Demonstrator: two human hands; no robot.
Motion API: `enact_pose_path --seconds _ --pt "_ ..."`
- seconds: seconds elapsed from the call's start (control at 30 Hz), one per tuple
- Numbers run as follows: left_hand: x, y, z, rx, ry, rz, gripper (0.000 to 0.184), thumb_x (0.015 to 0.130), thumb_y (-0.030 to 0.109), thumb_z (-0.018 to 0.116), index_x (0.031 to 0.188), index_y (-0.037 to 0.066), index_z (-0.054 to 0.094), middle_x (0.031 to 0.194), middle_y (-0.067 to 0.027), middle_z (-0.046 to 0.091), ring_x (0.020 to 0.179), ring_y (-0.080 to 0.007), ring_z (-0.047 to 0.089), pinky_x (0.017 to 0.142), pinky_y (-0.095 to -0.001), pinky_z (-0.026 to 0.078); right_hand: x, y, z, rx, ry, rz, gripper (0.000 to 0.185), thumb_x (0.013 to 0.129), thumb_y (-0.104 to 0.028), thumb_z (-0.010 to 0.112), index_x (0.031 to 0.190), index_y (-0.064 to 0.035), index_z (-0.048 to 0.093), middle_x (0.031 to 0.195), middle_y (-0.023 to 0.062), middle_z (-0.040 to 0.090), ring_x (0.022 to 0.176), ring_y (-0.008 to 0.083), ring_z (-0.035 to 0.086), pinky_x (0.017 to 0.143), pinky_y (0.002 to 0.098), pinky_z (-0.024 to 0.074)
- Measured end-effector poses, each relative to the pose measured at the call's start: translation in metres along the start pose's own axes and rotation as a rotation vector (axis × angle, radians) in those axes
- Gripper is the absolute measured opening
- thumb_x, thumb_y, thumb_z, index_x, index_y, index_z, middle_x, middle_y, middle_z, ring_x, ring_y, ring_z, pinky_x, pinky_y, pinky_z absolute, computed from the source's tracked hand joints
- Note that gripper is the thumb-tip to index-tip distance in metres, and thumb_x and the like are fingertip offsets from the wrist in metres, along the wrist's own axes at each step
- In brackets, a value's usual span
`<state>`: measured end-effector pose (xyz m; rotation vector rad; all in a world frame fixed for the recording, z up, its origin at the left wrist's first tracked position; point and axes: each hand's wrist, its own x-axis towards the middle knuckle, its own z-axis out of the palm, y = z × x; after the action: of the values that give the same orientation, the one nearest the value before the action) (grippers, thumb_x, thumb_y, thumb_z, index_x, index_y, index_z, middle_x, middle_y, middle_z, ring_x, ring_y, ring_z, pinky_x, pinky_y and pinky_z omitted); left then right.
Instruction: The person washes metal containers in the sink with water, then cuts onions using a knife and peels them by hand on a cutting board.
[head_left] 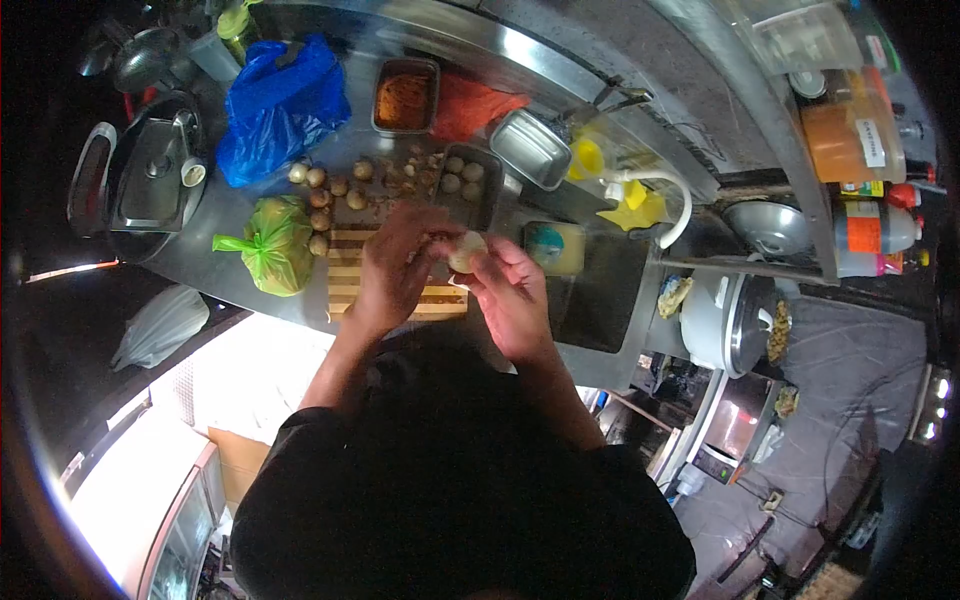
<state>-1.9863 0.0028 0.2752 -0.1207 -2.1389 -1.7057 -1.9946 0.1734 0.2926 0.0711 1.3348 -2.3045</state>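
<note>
A pale, round, partly peeled onion (468,252) is held in the fingers of my right hand (514,298), above the slatted wooden board (350,290). Close against the onion's left side is my left hand (392,262), its fingers curled and smeared by motion, so their grip does not show. Several brown-skinned onions (340,187) lie on the counter beyond the board. Near them are loose scraps of skin (408,172). Just past my hands, a metal tray (484,212) holds several pale peeled onions.
A green tied bag (277,245) and a blue plastic bag (280,110) sit to the left. Metal containers, one with reddish food (405,95), another steel pan (532,150), stand at the back. Right are a lidded tub (556,248), dark sink (600,305) and white faucet (672,180).
</note>
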Motion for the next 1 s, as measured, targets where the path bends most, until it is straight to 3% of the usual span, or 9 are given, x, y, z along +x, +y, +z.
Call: enact_pose_path --seconds 0.07,0.17,0.27,0.47,0.57,0.67,0.87,1.0 --pt "0.006 0.008 -0.009 0.052 -0.087 0.099 0.031 0.079 -0.002 0.075 0.110 0.004 0.075 0.109 -0.0129 0.069 0.102 -0.0306 0.069 0.088 -0.0368 0.055 0.000 -0.005 -0.003 -0.026 -0.038 -0.047 0.032 0.105 -0.011 0.057 0.133 0.0048 0.056 0.128 0.0158 0.065 0.117 0.0225 0.065 0.102 0.0396 0.0520" --pt "-0.001 -0.005 -0.006 -0.076 -0.075 0.023 0.031 0.078 0.000 0.077 0.108 0.007 0.079 0.110 -0.0125 0.071 0.102 -0.0259 0.070 0.087 -0.0339 0.055 -0.003 -0.012 0.001 -0.091 -0.011 -0.031 0.031 0.105 -0.011 0.059 0.132 0.0042 0.057 0.126 0.0158 0.067 0.114 0.0223 0.066 0.102 0.0402 0.0523" --pt "-0.004 -0.005 0.001 -0.159 -0.007 -0.052 0.022 0.080 0.001 0.077 0.101 0.005 0.081 0.105 -0.0120 0.073 0.099 -0.0234 0.070 0.085 -0.0334 0.055 -0.005 -0.015 0.011 -0.011 0.062 -0.015 0.032 0.099 -0.005 0.067 0.128 0.0066 0.060 0.120 0.0149 0.069 0.106 0.0185 0.068 0.095 0.0327 0.0552" --pt "-0.001 0.006 0.007 -0.162 0.095 -0.164 0.013 0.085 0.002 0.075 0.097 0.003 0.081 0.101 -0.0127 0.073 0.095 -0.0224 0.070 0.083 -0.0327 0.055 -0.005 -0.021 0.019 -0.145 0.103 -0.094 0.027 0.096 -0.005 0.072 0.119 0.0066 0.064 0.112 0.0134 0.071 0.100 0.0182 0.070 0.091 0.0330 0.0584" --pt "-0.001 -0.005 0.014 -0.169 0.095 0.014 0.008 0.088 -0.002 0.072 0.096 -0.003 0.071 0.099 -0.0104 0.070 0.094 -0.0202 0.066 0.085 -0.0317 0.053 -0.004 -0.019 0.017 -0.110 0.138 -0.062 0.027 0.095 -0.004 0.072 0.119 0.0066 0.064 0.111 0.0134 0.072 0.098 0.0177 0.070 0.090 0.0327 0.0587" --pt "-0.007 -0.008 0.019 -0.315 0.016 -0.182 0.013 0.089 -0.009 0.065 0.100 -0.002 0.061 0.101 -0.0091 0.065 0.092 -0.0193 0.062 0.083 -0.0311 0.051 -0.004 -0.016 0.012 -0.145 0.104 -0.132 0.027 0.095 -0.002 0.072 0.119 0.0065 0.064 0.110 0.0136 0.072 0.098 0.0174 0.070 0.090 0.0326 0.0586" --pt "0.006 -0.007 0.002 -0.083 -0.260 0.042 0.022 0.088 -0.013 0.054 0.102 0.003 0.056 0.106 -0.0106 0.060 0.090 -0.0239 0.058 0.081 -0.0326 0.049 -0.006 -0.022 0.009 -0.252 0.095 -0.141 0.025 0.095 0.001 0.071 0.119 0.0056 0.064 0.111 0.0134 0.072 0.098 0.0173 0.069 0.089 0.0317 0.0577" --pt "0.010 -0.001 -0.005 -0.055 -0.326 0.043 0.024 0.087 -0.004 0.067 0.108 0.003 0.058 0.112 -0.0121 0.061 0.101 -0.0281 0.061 0.087 -0.0361 0.051 -0.006 -0.022 0.001 -0.227 0.081 -0.154 0.024 0.095 0.001 0.070 0.118 0.0054 0.064 0.111 0.0131 0.072 0.099 0.0164 0.069 0.089 0.0309 0.0570"
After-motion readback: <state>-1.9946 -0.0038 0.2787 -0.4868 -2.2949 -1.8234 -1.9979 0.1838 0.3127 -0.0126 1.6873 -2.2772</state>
